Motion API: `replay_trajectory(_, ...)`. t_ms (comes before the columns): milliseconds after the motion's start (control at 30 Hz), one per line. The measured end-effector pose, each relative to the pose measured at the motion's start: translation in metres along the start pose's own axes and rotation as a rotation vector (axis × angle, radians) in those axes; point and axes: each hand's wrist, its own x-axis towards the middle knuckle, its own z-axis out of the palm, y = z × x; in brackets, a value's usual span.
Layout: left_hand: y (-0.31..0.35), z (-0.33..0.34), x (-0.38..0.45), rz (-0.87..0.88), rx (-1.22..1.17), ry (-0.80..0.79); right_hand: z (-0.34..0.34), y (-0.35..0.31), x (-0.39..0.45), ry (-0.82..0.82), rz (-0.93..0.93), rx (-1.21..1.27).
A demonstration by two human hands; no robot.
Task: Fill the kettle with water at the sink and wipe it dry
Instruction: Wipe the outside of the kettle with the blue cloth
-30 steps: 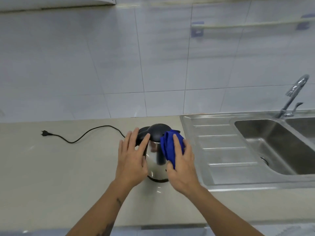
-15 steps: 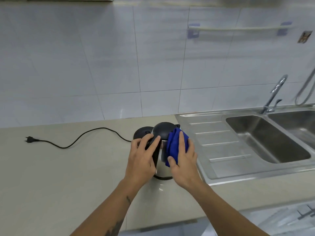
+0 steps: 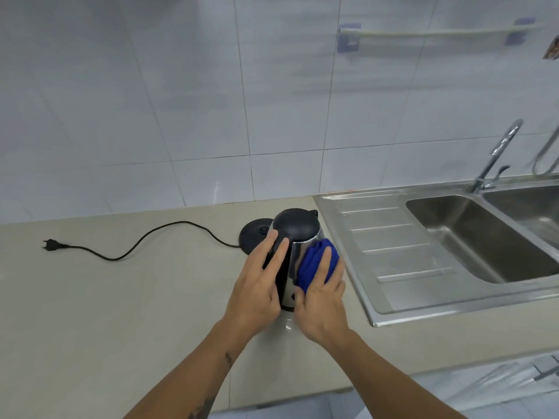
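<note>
White tiled wall [image 3: 181, 86] fills the upper frame; beige counter [image 3: 90, 297] below, steel sink [image 3: 453, 252] at right. At centre stands the kettle [image 3: 298, 228] — left hand [image 3: 257, 291] grasping its handle, right hand [image 3: 322, 297] pressing a blue cloth [image 3: 314, 261] to its side. Power base [image 3: 255, 234] and cord [image 3: 145, 240] lie behind.

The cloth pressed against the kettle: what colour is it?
Blue; the cloth shows best in the head view.

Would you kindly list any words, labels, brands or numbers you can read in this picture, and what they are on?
None can be read.
Kettle: no visible label.
Kettle base: round embossed mark, no lettering legible.
Small picture on the wall: blurred and cut off.
</note>
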Motion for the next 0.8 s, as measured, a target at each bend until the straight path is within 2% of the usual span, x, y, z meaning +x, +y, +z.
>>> replay_trajectory(100, 0.000, 0.000, 0.002, 0.004, 0.009, -0.003, 0.006, 0.003, 0.002, -0.124, 0.170, 0.186)
replay_trajectory(167, -0.002, -0.002, 0.003, 0.004, 0.009, -0.008, 0.004, -0.002, 0.006, -0.144, 0.218, 0.262)
replay_trajectory(233, -0.002, -0.003, 0.003, 0.008, 0.020, -0.023, 0.001, -0.009, 0.006, -0.093, 0.172, 0.252)
replay_trajectory(400, -0.001, -0.004, 0.002, 0.011, 0.044, -0.049, 0.015, -0.009, -0.007, 0.093, -0.085, 0.041)
replay_trajectory(467, -0.002, -0.006, 0.003, 0.012, 0.038, -0.055, 0.024, -0.004, -0.008, 0.027, 0.019, 0.079)
replay_trajectory(533, -0.002, -0.009, 0.003, 0.012, 0.029, -0.058, 0.028, -0.003, -0.003, -0.059, 0.216, 0.218)
replay_trajectory(600, -0.002, -0.012, 0.001, 0.010, 0.019, -0.060, 0.027, -0.006, 0.005, -0.091, 0.322, 0.332)
replay_trajectory(800, -0.003, -0.013, -0.001, 0.001, 0.039, -0.052, 0.023, -0.025, -0.002, 0.023, 0.195, 0.334)
